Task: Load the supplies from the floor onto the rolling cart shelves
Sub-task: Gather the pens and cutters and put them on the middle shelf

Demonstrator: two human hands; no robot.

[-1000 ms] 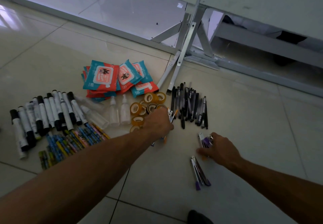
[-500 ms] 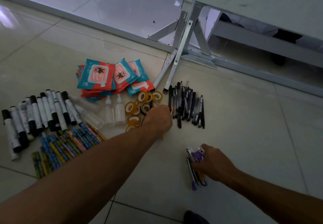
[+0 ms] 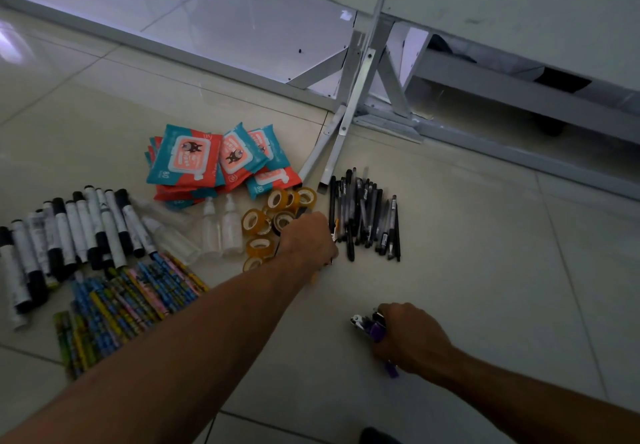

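Note:
Supplies lie sorted on the tiled floor. My left hand (image 3: pixel 308 239) is closed around a few thin orange-tipped items, between the tape rolls (image 3: pixel 273 221) and the black pens (image 3: pixel 367 218). My right hand (image 3: pixel 408 339) grips a bunch of purple-and-silver cutters (image 3: pixel 370 325) near the floor. Wet-wipe packs (image 3: pixel 207 159) lie at the back. Small clear bottles (image 3: pixel 221 225) stand beside the tape. White markers with black caps (image 3: pixel 69 235) lie at the left, with patterned pencils (image 3: pixel 121 301) in front of them.
A grey metal frame (image 3: pixel 349 111) with slanted legs touches the floor just behind the pens. A low metal rail (image 3: pixel 519 152) runs along the back right. A dark shoe tip (image 3: pixel 377 436) shows at the bottom edge.
My right hand has gathered the cutters that lay on the floor into one bunch and drawn them nearer to me. My left hand has stayed closed beside the pens.

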